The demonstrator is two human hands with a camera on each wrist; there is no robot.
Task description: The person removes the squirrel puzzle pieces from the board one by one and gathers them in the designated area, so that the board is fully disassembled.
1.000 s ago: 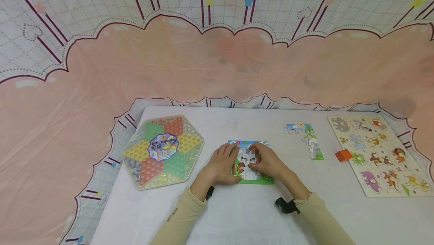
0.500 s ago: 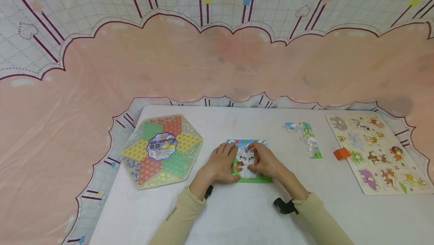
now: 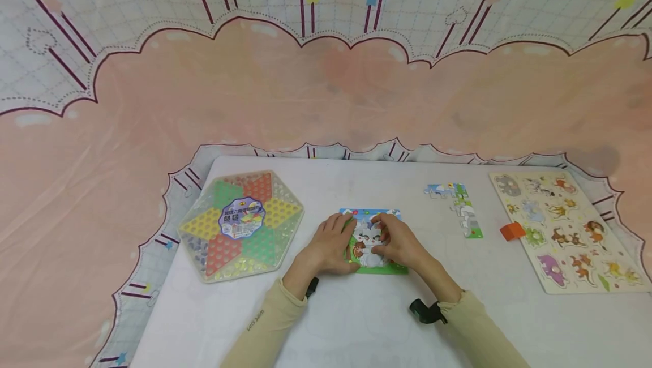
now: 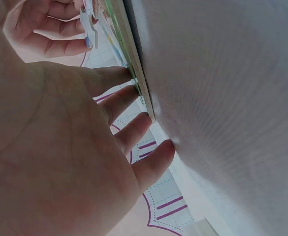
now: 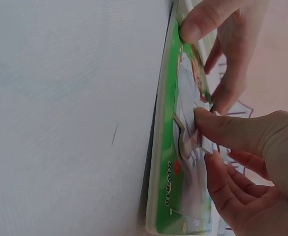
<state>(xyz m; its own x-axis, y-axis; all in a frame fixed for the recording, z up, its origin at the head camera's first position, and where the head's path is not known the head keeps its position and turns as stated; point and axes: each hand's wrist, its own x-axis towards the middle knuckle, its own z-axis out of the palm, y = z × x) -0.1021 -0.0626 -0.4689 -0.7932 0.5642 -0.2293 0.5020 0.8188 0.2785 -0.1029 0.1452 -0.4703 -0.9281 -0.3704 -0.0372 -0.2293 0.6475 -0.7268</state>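
Note:
A jigsaw board [image 3: 382, 270] with a green and blue border and a white cat-like picture lies on the table between the hands. My left hand [image 3: 330, 248] rests on its left side, fingers extended. In the left wrist view, several fingertips [image 4: 143, 118] touch the board's edge or the tabletop. Over the board's right half, my right hand [image 3: 399, 239] pinches a pale puzzle piece [image 4: 90, 29] between thumb and fingers. The right wrist view shows the pinched piece tilted above the picture, partly covered by the thumb [image 5: 208, 120]. A bare recess lies beneath it.
Joined puzzle pieces [image 3: 467, 218] form an L right of the board. An orange block [image 3: 512, 231] touches a wooden animal puzzle [image 3: 570, 232] at the far right. On the left lies a hexagonal star-patterned board game [image 3: 241, 257] in clear wrap. A patterned cloth [image 3: 326, 96] hangs behind the table.
The head view has shifted slightly. Both hands stay in nearly the same place on the board, with the right still pinching the puzzle piece.

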